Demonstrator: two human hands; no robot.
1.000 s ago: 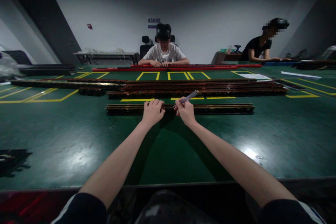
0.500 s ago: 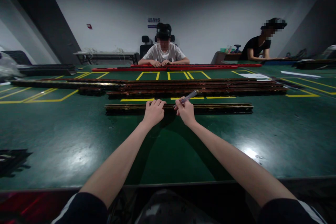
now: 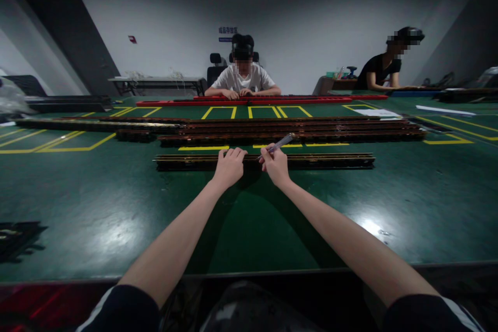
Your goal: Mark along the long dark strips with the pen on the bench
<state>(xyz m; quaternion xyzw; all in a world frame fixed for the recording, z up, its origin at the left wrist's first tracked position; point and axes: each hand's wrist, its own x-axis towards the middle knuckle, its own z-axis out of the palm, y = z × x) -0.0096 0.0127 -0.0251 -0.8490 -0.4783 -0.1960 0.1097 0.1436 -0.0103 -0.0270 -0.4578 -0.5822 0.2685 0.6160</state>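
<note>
A long dark rail (image 3: 330, 161) with gold-coloured edges lies crosswise on the green table in front of me. My left hand (image 3: 229, 167) rests over its middle, fingers bent across the far edge and closed on it. Just to the right, my right hand (image 3: 275, 167) pinches a slim pen-like tool (image 3: 283, 141) with a translucent handle. The tool slants, its thin tip pointing down and left at the rail between my hands. Whether the tip touches the rail is too small to tell.
Beyond the rail lies a bundle of similar dark rails (image 3: 295, 129). Red bars (image 3: 167, 103) lie farther back, before a seated person in a white shirt (image 3: 245, 80). Another person in black (image 3: 383, 72) sits at right. A black part (image 3: 19, 238) lies at the left edge.
Almost nothing differs. My left hand has shifted very slightly to the right along the rail; the right hand and tool keep nearly the same place.
</note>
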